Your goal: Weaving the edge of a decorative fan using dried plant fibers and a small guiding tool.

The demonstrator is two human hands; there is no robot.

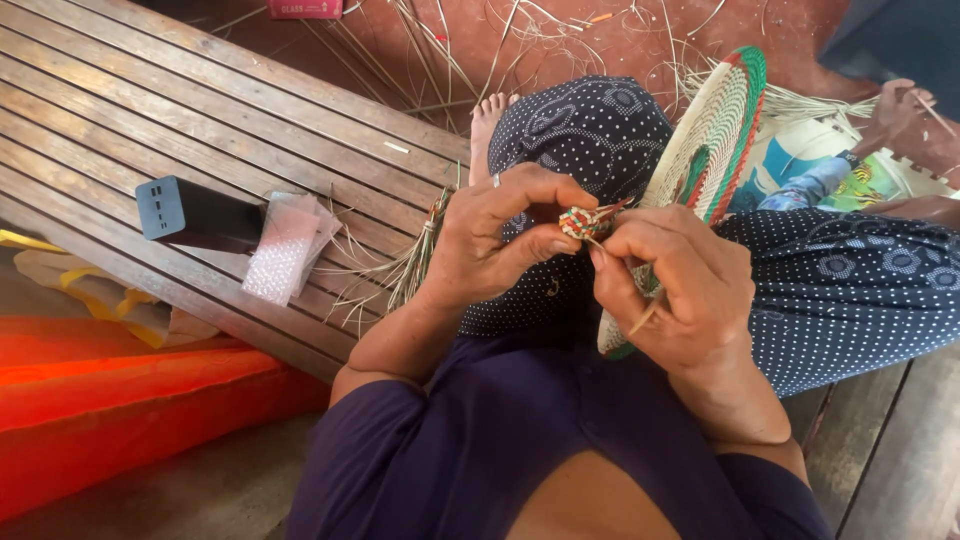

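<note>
Slatted wooden table (200, 110) runs off to the left of my grip, red earth floor (640, 40) beyond it littered with loose straw strands (450, 50).

Left hand (490, 240): thumb and forefinger pinched shut on a small woven coil (580, 222), red/green/natural bands. Right hand (680, 290): fingers closed just right of the coil, pinching a thin straw strand (640, 320) that sticks out below the palm. Coil sits between both hands, held up over my lap, touching both.

Directly behind the right hand: a large round woven tray (715, 140), tilted on edge, red and green rim, leaning on my dotted dark skirt (850, 290). It partly blocks the view past the grip.

Left of the grip, on the table: bundle of straw (420, 255), then a bubble-wrap pouch (285, 245), then a dark box-shaped device (195, 215), touching the pouch. Pouch contents: cannot tell.

Far right, well apart: another person's hand (895, 110) holding straw. Orange cloth (120, 400) lower left, below the table edge.
</note>
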